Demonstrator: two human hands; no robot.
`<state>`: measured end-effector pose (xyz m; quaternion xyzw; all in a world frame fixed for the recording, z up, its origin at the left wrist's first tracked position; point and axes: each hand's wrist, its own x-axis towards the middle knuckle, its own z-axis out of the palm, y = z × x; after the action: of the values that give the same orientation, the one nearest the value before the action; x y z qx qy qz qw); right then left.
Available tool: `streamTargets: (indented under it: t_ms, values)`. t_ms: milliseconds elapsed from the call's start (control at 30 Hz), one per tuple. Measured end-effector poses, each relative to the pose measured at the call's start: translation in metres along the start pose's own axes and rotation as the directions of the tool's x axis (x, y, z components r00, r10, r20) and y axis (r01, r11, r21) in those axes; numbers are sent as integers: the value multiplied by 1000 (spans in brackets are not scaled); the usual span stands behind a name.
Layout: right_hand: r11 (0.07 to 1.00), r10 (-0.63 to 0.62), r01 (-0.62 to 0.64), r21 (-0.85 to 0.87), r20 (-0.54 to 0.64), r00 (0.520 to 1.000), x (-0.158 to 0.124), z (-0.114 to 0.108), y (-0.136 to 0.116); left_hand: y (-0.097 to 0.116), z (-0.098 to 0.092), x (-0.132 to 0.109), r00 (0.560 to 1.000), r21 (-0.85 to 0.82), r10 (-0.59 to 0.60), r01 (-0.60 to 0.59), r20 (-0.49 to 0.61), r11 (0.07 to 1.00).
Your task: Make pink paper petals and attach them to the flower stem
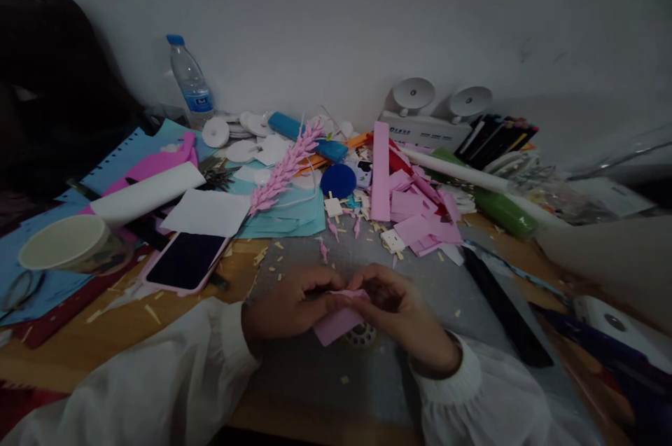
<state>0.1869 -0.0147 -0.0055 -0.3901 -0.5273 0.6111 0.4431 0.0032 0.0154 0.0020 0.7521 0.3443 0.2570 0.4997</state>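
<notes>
My left hand [299, 302] and my right hand [402, 309] meet over the grey mat [378, 383]. Both pinch the upper edge of one small pink paper piece [337, 323], whose lower part hangs free. Just below and behind it, a round object with dark holes [362, 335] lies on the mat, partly covered. Small twisted pink pieces [323, 250] lie beyond my fingers. Farther back, a pink braided paper stalk [286, 169] leans over teal sheets [299, 216]. Cut pink paper [414, 204] is heaped to its right, beside an upright pink strip [381, 173].
A phone [185, 260], paper cup [68, 243] and white roll [150, 192] sit at left, a water bottle [192, 82] behind. Pens [496, 136] stand at back right. A black bar [504, 306] lies on the mat's right side, near dark blue scissors-like handles [598, 351].
</notes>
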Motion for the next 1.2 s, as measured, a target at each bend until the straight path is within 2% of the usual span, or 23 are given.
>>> streamTargets:
  t_ms: [100,233,433,600,767,933,1133,1200]
  values:
    - [999,-21,20,49,32,999,-1,0,0,2,0,-1,998,45,28,-26,-51,999]
    - [997,-39,37,68,32,999,-3,-1,3,2,2,-2,995,68,0,7,-95,998]
    - [996,-51,48,-71,-41,998,-3,2,1,-1,3,-4,997,116,21,-12,-80,993]
    - [980,-106,96,-174,-46,993,-2,2,3,-1,3,-2,994,133,45,-32,-95,991]
    - [942,-166,147,-303,-40,985,-3,-2,4,-6,3,-2,999,58,19,-17,-35,998]
    - [930,-170,144,-338,-47,984,-4,-3,1,-11,3,-3,997,16,-24,23,68,1000]
    - [894,-230,198,-402,-31,973,-4,-2,0,-9,5,-3,990,-234,-87,110,107,966]
    - [876,-250,220,-429,-15,968,-5,-2,1,-8,5,-3,988,-262,-98,126,120,957]
